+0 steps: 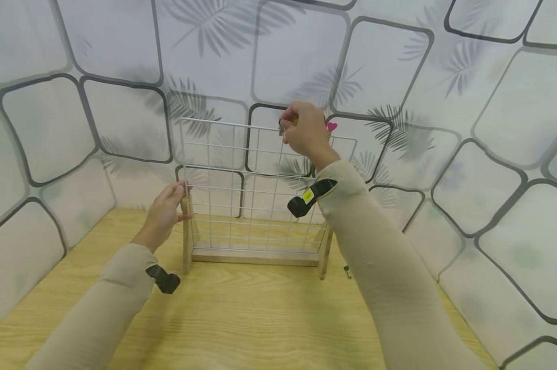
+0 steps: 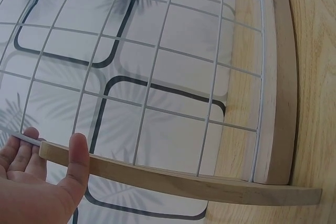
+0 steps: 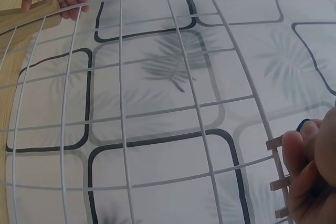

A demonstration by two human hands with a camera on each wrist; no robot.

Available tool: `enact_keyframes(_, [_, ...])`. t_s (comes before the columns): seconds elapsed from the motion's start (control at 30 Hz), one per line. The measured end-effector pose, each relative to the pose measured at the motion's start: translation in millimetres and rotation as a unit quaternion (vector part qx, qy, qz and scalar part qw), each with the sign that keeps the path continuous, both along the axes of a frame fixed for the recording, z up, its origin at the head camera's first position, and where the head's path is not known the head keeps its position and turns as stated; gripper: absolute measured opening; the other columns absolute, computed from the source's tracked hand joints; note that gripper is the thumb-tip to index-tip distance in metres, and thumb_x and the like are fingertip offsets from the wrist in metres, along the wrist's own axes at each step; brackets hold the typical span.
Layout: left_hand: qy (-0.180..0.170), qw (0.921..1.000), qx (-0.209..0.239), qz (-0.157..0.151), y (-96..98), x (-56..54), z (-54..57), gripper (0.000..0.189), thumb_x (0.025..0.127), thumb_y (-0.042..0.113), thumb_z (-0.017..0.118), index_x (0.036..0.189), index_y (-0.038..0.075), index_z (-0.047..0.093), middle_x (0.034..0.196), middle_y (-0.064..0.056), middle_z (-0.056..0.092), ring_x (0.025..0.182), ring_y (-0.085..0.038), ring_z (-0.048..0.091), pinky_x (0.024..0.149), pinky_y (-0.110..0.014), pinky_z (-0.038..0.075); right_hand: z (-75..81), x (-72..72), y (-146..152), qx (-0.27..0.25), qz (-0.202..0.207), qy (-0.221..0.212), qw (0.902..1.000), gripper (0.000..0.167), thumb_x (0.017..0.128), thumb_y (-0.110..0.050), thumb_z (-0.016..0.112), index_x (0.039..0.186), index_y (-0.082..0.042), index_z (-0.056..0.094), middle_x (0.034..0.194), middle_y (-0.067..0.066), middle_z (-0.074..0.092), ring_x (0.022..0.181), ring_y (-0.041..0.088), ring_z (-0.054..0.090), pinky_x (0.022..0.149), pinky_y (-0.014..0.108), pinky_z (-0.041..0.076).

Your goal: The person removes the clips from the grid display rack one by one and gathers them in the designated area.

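Note:
A white wire grid rack (image 1: 241,190) with wooden side posts stands upright on the table. My left hand (image 1: 164,211) holds its left wooden post (image 2: 173,182) near the top, thumb on one side and fingers on the other. At the top wire, my right hand (image 1: 305,128) pinches a small wooden clothespin (image 3: 274,142) with a dark blue piece on it, partly hidden by the fingers. More wooden clothespins (image 3: 280,183) sit along the same wire beside the hand. A pink heart (image 1: 331,126) shows just right of the hand.
A small green-topped clip (image 1: 348,271) lies on the wooden table (image 1: 251,318) to the right of the rack. Patterned wall covering (image 1: 214,51) rises close behind the rack and along both sides. Each wrist wears a black strapped camera (image 1: 165,280).

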State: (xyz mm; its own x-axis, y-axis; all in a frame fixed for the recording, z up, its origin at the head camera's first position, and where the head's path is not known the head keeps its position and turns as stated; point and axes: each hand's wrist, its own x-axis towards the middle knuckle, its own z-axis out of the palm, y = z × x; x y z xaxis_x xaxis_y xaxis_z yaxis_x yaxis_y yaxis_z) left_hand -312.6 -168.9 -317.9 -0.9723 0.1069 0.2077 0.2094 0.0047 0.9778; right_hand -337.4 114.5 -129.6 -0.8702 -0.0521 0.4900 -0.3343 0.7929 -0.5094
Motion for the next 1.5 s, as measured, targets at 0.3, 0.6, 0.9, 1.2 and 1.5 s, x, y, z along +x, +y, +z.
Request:
enact_keyframes(0.3, [-0.002, 1.0, 0.0, -0.004, 0.6, -0.7, 0.8, 0.059, 0.107, 0.037, 0.026, 0.154, 0.002, 0.017, 0.156, -0.019, 0.021, 0.143, -0.032, 0.016, 0.086, -0.03, 0.053, 0.4, 7.6, 5.9, -0.134, 0.099, 0.028, 0.9856, 0.013, 0.099, -0.011, 0.056, 0.11, -0.006, 0.062, 0.1, 0.007, 0.062, 0.058, 0.016, 0.065, 0.056, 0.022, 0.046])
enact_keyframes(0.6, [-0.006, 1.0, -0.001, 0.0, -0.9, 1.3, -0.9, 0.059, 0.107, 0.035, 0.025, 0.154, 0.0, 0.016, 0.157, -0.02, 0.019, 0.143, -0.032, 0.016, 0.085, -0.028, 0.053, -15.0, 22.6, 27.8, -0.17, 0.175, -0.033, 0.9692, 0.019, 0.102, -0.016, 0.051, 0.117, -0.005, 0.057, 0.103, 0.01, 0.065, 0.055, 0.016, 0.06, 0.043, 0.019, 0.04])
enact_keyframes(0.9, [-0.004, 1.0, 0.001, -0.004, -0.6, -1.4, -3.6, 0.06, 0.107, 0.036, 0.026, 0.153, 0.0, 0.015, 0.155, -0.021, 0.02, 0.142, -0.033, 0.017, 0.085, -0.029, 0.054, -46.4, 29.4, 61.6, -0.197, 0.181, -0.064, 0.9615, 0.019, 0.101, -0.012, 0.053, 0.114, 0.001, 0.056, 0.099, 0.018, 0.064, 0.055, 0.018, 0.059, 0.046, 0.021, 0.044])
enact_keyframes(1.2, [-0.008, 1.0, 0.001, 0.004, -0.9, -1.3, 0.1, 0.059, 0.107, 0.036, 0.026, 0.153, 0.001, 0.016, 0.156, -0.021, 0.02, 0.143, -0.033, 0.017, 0.086, -0.029, 0.053, -84.1, 34.3, 96.2, -0.2, 0.157, -0.119, 0.9599, 0.026, 0.102, -0.016, 0.052, 0.118, 0.004, 0.052, 0.105, 0.017, 0.062, 0.059, 0.013, 0.059, 0.052, 0.023, 0.046])
enact_keyframes(1.5, [-0.007, 0.9999, 0.007, 0.005, -1.5, -2.1, -1.1, 0.058, 0.107, 0.036, 0.026, 0.153, 0.001, 0.018, 0.153, -0.021, 0.022, 0.141, -0.031, 0.019, 0.085, -0.031, 0.053, -136.0, 34.9, 140.3, -0.206, 0.117, -0.145, 0.9606, 0.025, 0.101, -0.015, 0.054, 0.114, 0.006, 0.054, 0.1, 0.018, 0.064, 0.06, 0.013, 0.06, 0.049, 0.023, 0.047])
